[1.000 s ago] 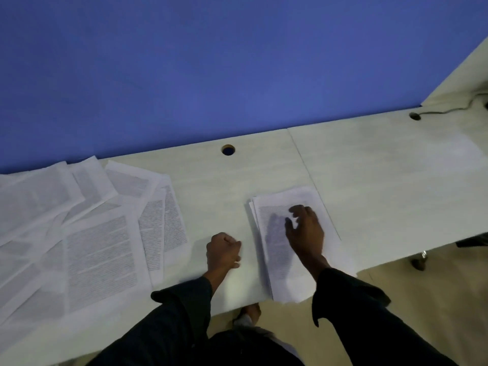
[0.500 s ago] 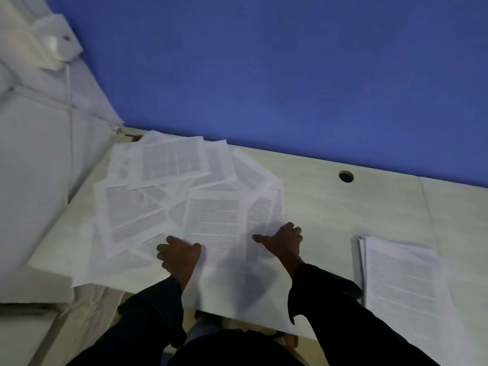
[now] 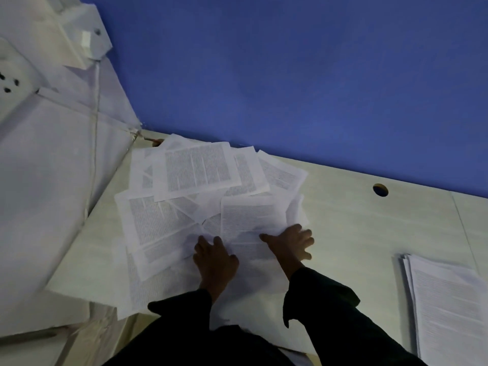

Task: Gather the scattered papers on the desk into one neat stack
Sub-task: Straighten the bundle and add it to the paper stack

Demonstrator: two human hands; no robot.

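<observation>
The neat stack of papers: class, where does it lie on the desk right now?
In the head view the neat stack lies at the lower right of the desk, apart from the scattered papers and right of the right hand.

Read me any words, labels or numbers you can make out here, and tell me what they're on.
Nothing can be quoted.
Scattered papers: dense printed columns, too small and blurred to read.
Neat stack: printed lines, too faint to read.
Desk, blue wall: no text visible.
</observation>
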